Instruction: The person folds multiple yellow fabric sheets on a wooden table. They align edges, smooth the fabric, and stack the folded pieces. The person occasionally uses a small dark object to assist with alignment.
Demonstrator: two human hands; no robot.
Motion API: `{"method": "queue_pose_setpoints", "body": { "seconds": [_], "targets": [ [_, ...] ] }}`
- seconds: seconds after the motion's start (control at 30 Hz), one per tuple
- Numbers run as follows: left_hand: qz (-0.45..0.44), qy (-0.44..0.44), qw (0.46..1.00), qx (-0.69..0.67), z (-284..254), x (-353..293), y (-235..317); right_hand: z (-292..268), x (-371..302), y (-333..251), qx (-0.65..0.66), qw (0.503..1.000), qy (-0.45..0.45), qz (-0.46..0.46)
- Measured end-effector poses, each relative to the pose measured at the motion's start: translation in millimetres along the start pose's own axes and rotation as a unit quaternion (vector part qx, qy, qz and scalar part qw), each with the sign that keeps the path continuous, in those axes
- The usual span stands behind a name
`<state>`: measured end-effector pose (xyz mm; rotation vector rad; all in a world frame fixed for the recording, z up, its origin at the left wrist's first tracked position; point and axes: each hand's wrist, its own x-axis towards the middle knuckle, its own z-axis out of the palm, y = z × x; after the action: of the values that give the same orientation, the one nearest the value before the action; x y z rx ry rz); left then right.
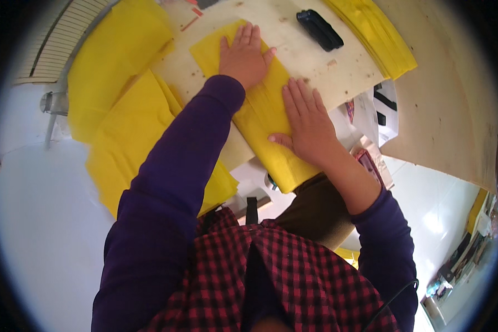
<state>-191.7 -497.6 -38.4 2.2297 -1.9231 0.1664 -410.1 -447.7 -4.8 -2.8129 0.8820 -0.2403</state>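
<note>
A long folded strip of yellow fabric (263,110) lies slantwise on the wooden table, its near end hanging past the edge by my leg. Toward its far end my left hand (246,61) presses flat, fingers stretched forward and thumb out. Nearer to me, my right hand (310,124) rests palm down along the strip's right side, fingers straight and thumb spread across the cloth. Neither hand grips anything. To the left, a loose heap of yellow fabric (133,122) spreads over the table's side and drapes down toward my lap.
A black oblong object (320,30) lies at the far right of the tabletop (293,50). Beside it, a stack of folded yellow fabric (376,36) follows the right edge. Further right stands another wooden surface (448,105). A red-framed item (368,164) sits below the table by my right forearm.
</note>
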Motion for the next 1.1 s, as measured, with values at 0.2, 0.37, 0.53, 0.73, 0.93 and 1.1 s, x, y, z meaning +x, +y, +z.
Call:
{"method": "queue_pose_setpoints", "body": {
  "seconds": [0.2,0.37,0.53,0.73,0.93,1.1],
  "targets": [
    [-0.01,0.003,1.0,-0.017,-2,1,1,-17,-34,-4,0.011,0.996,-0.08,-0.026],
    [-0.016,-0.016,1.0,-0.005,-5,2,3,-39,-76,-6,0.059,0.992,-0.111,-0.013],
    [-0.024,-0.031,0.999,-0.023,-7,2,3,-39,-74,10,0.266,0.936,0.11,0.205],
    [-0.019,-0.022,0.999,-0.015,-6,3,2,-11,-35,33,0.532,0.739,-0.157,0.382],
    [-0.025,-0.064,0.994,-0.088,-16,7,-4,-8,-37,35,0.542,0.742,-0.162,0.361],
    [0.072,-0.013,0.997,-0.006,-29,-3,27,-8,-35,36,0.481,0.805,-0.14,0.318]
  ]
}}
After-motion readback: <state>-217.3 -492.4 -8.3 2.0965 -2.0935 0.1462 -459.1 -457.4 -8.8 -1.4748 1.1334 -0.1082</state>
